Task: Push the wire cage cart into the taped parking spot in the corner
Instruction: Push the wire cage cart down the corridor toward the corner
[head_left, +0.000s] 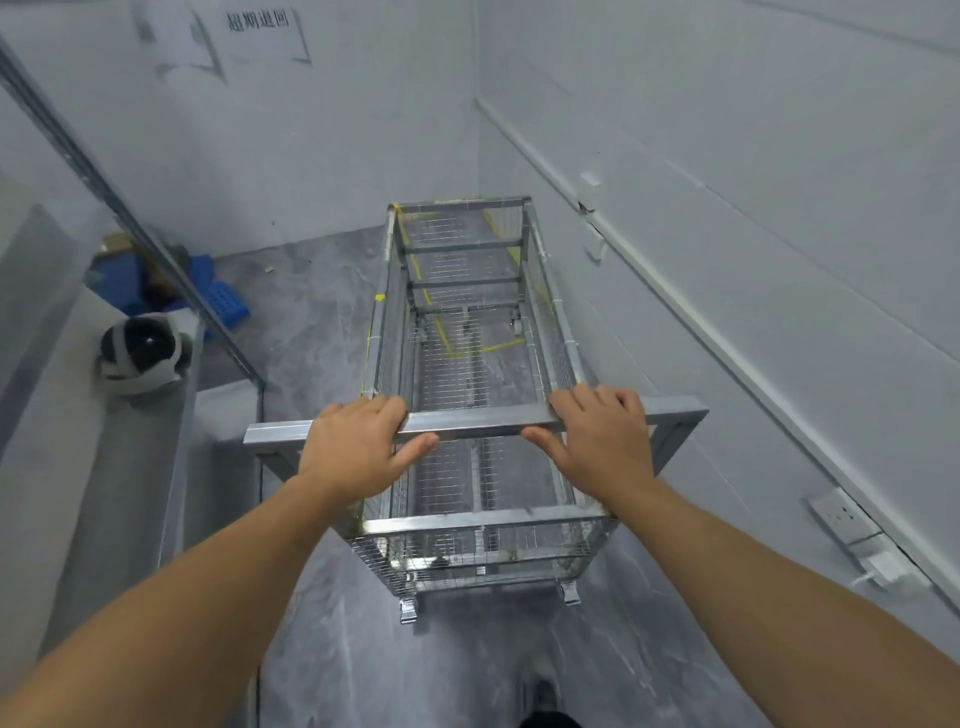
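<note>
A long wire cage cart of silver metal stands lengthwise in front of me, its far end close to the corner of two white walls. Yellow tape lines of the parking spot show on the grey floor through the mesh bottom and run toward the corner. My left hand and my right hand both grip the metal handle bar at the near end, fingers over the top and thumbs under. The cart is empty.
The right wall runs close beside the cart, with a socket plate low down. A grey ledge with a black-and-white helmet is on the left. Blue plastic items lie by the back wall.
</note>
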